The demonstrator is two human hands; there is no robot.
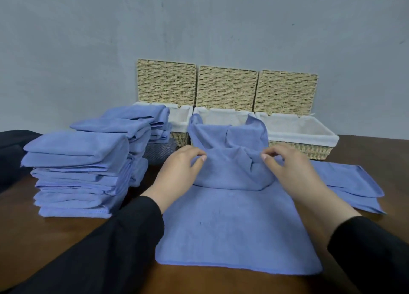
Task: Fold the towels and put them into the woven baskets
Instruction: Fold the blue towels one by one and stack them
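Head view: both hands' fingers [200, 155] pinch the blue towel [234, 216], curled.

No text, label or number seems readable on the towels [236, 225] or baskets [301, 138].

Two bare hands, left hand [177, 172] and right hand [292, 169], no rings or watch seen, long black sleeves, left sleeve [106, 245] loose and wide, right sleeve [371, 249] ended at the wrist, plain dark cloth, no markings showed
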